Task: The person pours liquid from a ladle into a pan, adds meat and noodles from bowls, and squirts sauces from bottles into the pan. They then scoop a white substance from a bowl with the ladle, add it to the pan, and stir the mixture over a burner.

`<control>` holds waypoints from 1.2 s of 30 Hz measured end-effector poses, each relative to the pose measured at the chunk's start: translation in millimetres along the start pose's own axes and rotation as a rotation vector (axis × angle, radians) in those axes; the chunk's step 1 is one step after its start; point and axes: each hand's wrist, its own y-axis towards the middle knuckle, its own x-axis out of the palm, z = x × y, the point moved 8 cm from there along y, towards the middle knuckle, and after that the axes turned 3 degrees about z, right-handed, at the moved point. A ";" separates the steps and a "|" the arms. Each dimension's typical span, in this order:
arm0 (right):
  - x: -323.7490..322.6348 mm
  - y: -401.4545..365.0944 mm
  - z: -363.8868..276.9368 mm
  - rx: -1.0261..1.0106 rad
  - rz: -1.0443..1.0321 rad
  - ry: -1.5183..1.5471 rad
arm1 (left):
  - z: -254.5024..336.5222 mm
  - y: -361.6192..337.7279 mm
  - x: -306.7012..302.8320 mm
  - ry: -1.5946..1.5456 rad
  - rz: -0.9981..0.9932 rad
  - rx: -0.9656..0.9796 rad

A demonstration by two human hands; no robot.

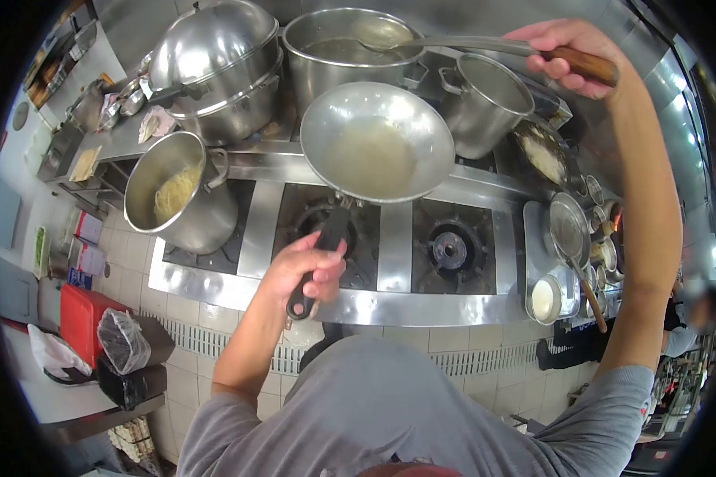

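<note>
My left hand (310,269) is wrapped round the black handle of a frying pan (326,147). A thin layer of pale liquid lies in the pan, which is over the middle of the stove. My right hand (565,57) grips the wooden handle of a long ladle (473,44), whose bowl reaches over the rim of a large stockpot (322,73) at the back. Right of the stockpot stands a second tall pot (485,119). To the left, a deep pot (203,221) holds noodles (177,193).
A bare burner (451,249) is at the stove's right. A domed steamer (215,48) occupies the back left. At right, a tray (531,238) carries a strainer (569,226) and a small container (546,300). Another person (680,330) is at the far right. A red bin (87,314) stands at left.
</note>
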 end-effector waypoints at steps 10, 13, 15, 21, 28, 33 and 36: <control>-46.3 -149.8 95.3 -0.065 -0.006 -0.142 | -71.4 35.2 38.1 0.085 -0.045 0.003; -45.8 -179.8 152.9 -0.078 0.108 -0.238 | -111.9 48.0 35.3 0.094 -0.028 0.025; -43.9 -194.9 198.5 -0.043 0.211 -0.300 | -142.1 58.4 29.2 0.100 -0.029 0.009; -24.8 -235.1 319.4 -0.135 0.337 -0.975 | -230.6 97.2 -5.3 0.051 0.011 -0.055; -24.8 -266.3 442.4 -0.275 0.558 -0.994 | -306.4 141.2 -53.2 -0.044 -0.086 -0.156; -24.6 -288.7 485.3 -0.244 0.652 -0.862 | -331.1 164.9 -72.5 -0.046 -0.095 -0.194; -24.9 -301.6 507.0 -0.192 0.689 -0.760 | -332.5 171.7 -66.7 -0.045 -0.107 -0.203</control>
